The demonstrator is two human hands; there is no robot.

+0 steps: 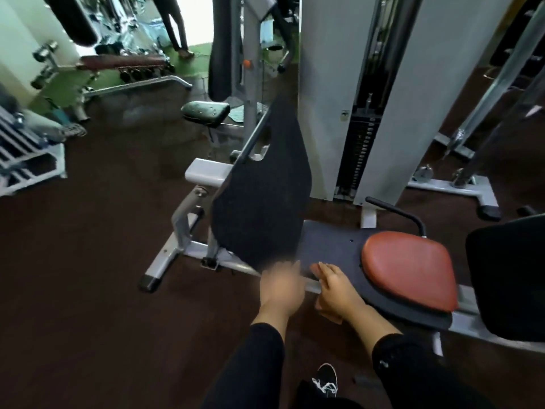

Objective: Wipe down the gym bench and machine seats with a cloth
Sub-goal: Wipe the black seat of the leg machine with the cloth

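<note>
A red-brown seat pad (410, 270) lies on a dark grey platform (333, 246) of a grey-framed machine. A black textured panel (262, 196) stands upright at the platform's left end. My right hand (336, 287) rests at the platform's near edge, on a small orange-brown cloth (326, 312) that shows under the palm. My left hand (280, 286) is motion-blurred just below the black panel's lower edge, close beside the right hand. Its fingers are too blurred to read.
A large black pad (507, 278) stands at the right. Behind are a weight stack (362, 149), a small black seat (205, 112) and a dark red bench (121, 62). A person's legs (177, 25) show at the back. A white rack (26, 160) is at left.
</note>
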